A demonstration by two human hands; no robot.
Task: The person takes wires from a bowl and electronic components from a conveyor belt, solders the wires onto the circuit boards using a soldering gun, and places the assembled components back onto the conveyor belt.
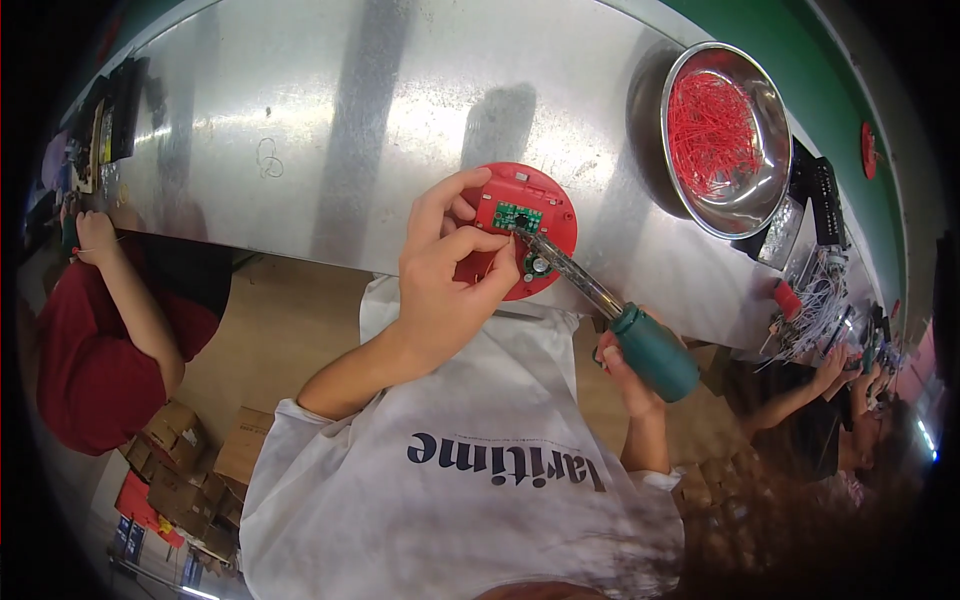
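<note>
A red round plastic housing point(556, 211) rests at the near edge of the metal table, with a small green circuit board point(513, 216) inside it. My left hand point(452, 262) grips the housing's left side. One finger lies on its upper rim, while thumb and another finger pinch together just below the board; whatever is between these tips is too small to make out. My right hand point(631, 376) is wrapped round the green handle of a soldering iron point(655, 350). The iron's metal shaft slants up and left, its tip at the board's lower edge beside my left fingertips.
A steel bowl point(772, 180) of short red wires point(712, 135) stands at the right of the metal table point(290, 120). Beyond it lies a bundle of white wires point(820, 300). A person in a red shirt point(110, 345) is at the left; another person's hands point(830, 370) work at the far right.
</note>
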